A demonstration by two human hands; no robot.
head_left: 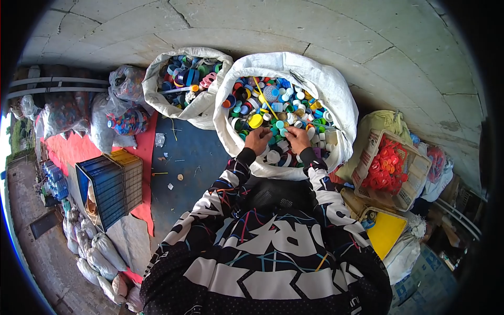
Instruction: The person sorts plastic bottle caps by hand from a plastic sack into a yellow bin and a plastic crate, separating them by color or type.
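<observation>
A big white woven sack point(336, 100) stands in front of me, its rim rolled back, filled with plastic bottle caps point(289, 97) of many colours. Both my hands reach over its near side, just above the caps. My left hand point(258, 140) is closed, its fingertips beside green and teal caps; whatever they hold is too small to make out. Close by on the right, my right hand point(298, 140) has its fingers curled together at a teal cap point(283, 132); its grip is partly hidden. A thin yellow stick point(265, 97) lies across the caps, near a yellow lid point(255, 121).
Left of the big sack stands a smaller white sack point(151, 94) of mixed plastic pieces. A crate point(126, 184) stands on the left, with filled bags behind it. On the right, a beige crate point(363, 157) holds red plastic pieces point(387, 164). A concrete wall point(262, 26) rises behind the sacks.
</observation>
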